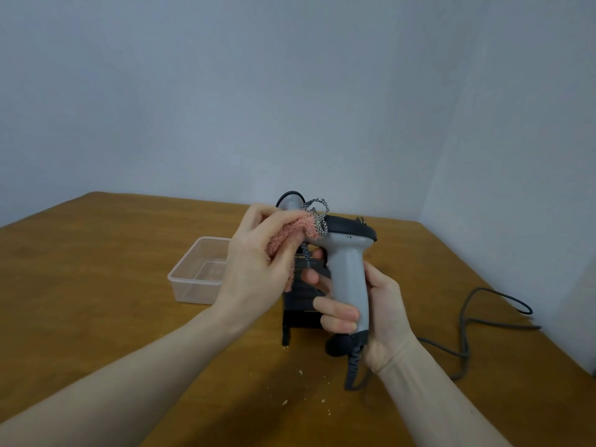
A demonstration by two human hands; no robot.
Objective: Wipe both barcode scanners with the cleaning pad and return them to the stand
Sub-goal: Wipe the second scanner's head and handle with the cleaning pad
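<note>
Head view, nearest first: two bare forearms are stretched forward over the wooden tabletop point(96, 253), meeting at the middle. The right hand point(371, 304) is curled round the grey handle of a barcode scanner point(350, 269), fingers wrapped across the front and thumb side behind, so the scanner is held upright above the tabletop with its dark head pointing left. A cable point(467, 330) is seen trailing from the handle's base away to the right across the tabletop. The left hand point(258, 262) is raised beside the scanner's head, fingers bunched on a pink cleaning pad point(290, 237), which is pressed against the head's rear end. Behind the hands, a black stand point(298, 314) is partly hidden. A second scanner point(290, 200) is glimpsed beyond the pad. Further left, a clear plastic container point(196, 272) is set on the tabletop.
</note>
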